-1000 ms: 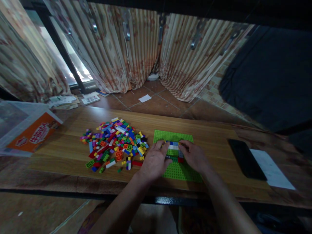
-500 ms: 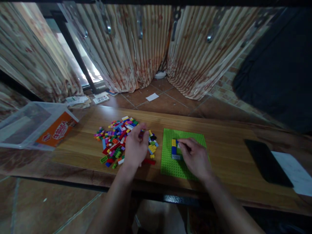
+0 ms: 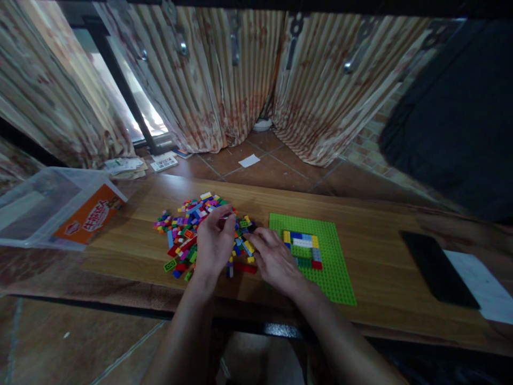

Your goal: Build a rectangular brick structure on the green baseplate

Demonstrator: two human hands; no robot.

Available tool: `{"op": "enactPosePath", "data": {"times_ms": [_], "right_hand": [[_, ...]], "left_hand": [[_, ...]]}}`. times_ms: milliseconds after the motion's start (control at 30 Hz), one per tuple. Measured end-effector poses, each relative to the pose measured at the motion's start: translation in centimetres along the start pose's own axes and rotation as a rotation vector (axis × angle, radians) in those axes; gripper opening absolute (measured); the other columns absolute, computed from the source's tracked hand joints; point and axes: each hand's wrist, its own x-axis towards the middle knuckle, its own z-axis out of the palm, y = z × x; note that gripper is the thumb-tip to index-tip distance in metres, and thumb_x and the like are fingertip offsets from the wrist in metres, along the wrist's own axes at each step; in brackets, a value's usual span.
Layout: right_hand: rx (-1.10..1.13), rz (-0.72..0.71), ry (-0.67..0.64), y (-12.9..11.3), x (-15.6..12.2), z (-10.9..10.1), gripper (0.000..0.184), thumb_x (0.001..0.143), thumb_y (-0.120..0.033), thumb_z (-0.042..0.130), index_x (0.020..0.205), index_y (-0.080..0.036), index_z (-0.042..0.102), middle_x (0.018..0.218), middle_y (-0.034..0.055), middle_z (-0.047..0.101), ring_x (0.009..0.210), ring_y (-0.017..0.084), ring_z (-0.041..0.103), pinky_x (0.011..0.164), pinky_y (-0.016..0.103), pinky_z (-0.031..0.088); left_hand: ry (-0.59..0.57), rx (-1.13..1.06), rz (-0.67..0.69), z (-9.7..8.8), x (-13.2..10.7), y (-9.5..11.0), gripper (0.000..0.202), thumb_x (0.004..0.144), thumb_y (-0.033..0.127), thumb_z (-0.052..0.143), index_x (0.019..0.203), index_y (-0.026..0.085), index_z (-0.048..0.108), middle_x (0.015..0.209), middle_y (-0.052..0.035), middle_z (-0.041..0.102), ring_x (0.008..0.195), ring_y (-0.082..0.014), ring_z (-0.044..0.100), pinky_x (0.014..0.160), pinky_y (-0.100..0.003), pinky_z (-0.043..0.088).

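My left hand (image 3: 214,243) hovers over a heap of loose toy building bricks (image 3: 186,232), its fingers curled toward the thumb. A small pale bit shows between its fingertips, too small to name. At the right side of that heap, my right hand (image 3: 276,259) reaches in with its fingers stretched out and touching or nearly touching the bricks. Behind that hand lies a green baseplate (image 3: 334,278). On it stands a rectangular outline of bricks (image 3: 316,243) in yellow, blue, white, grey, green and red. The right hand covers its left lower part.
A clear plastic box (image 3: 52,184) with an orange label stands at the left end of the wooden table (image 3: 377,256). Toward the right lie a dark flat slab (image 3: 435,267) and a white sheet (image 3: 481,283). Striped curtains (image 3: 192,80) hang beyond the table.
My right hand has left the brick outline and moved left to the heap, uncovering the outline's right side. My left hand has shifted slightly left, its fingers more curled.
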Motion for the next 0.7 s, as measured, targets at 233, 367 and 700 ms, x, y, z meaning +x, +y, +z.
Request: {"op": "enactPosePath", "data": {"times_ms": [233,367,700], "right_hand": [[0.035,-0.017,-0.032,0.1,0.6,0.4,0.047,0.084,-0.006,0.048,0.128,-0.021,0.054,0.122,0.0089,0.05,0.111,0.023,0.049,0.099,0.039,0.046],[0.082,-0.01,-0.023,0.1,0.5,0.3,0.041,0.084,-0.01,0.055,0.124,-0.02,0.055,0.124,0.0098,0.05,0.114,0.023,0.049,0.1,0.039,0.045],[0.251,0.023,0.092,0.7,-0.4,-2.1,0.031,0.088,-0.016,0.053,0.119,-0.023,0.055,0.111,0.0065,0.062,0.104,0.02,0.057,0.093,0.037,0.048]], "left_hand": [[0.001,0.043,-0.021,-0.2,0.0,0.6,0.032,0.079,0.027,0.061,0.106,0.012,0.069,0.091,-0.0064,0.072,0.08,-0.0179,0.065,0.076,-0.029,0.052],[-0.019,0.073,-0.023,-0.1,-0.1,0.6,0.031,0.08,0.026,0.06,0.106,0.012,0.069,0.094,-0.0072,0.073,0.082,-0.0183,0.066,0.078,-0.03,0.052],[-0.076,0.154,-0.001,0.0,-0.3,0.5,0.03,0.082,0.029,0.059,0.105,0.013,0.069,0.097,-0.007,0.073,0.088,-0.0198,0.067,0.083,-0.031,0.051]]}}
